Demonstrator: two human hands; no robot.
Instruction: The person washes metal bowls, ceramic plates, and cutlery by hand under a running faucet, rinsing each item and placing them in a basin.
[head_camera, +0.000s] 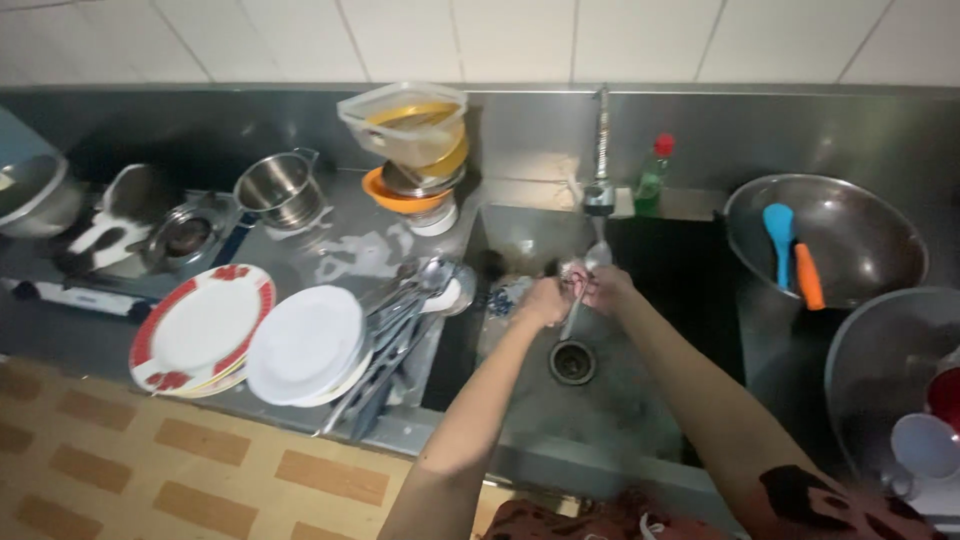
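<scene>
Over the steel sink (520, 235), my left hand (543, 301) grips a steel-wool scrubber (569, 269) pressed against a metal spoon (586, 285). My right hand (607, 288) holds that spoon, its bowl up beneath the tap (600, 150) and its handle pointing down toward the drain (572, 362). Both hands meet above the middle of the basin.
Left counter: stacked white plates (305, 345), red-patterned plates (200, 328), several utensils (395, 330), a steel pot (277, 187), stacked bowls and a plastic container (412, 135). A green soap bottle (651, 175) stands by the tap. Right: a wok (850, 235) with blue and orange utensils.
</scene>
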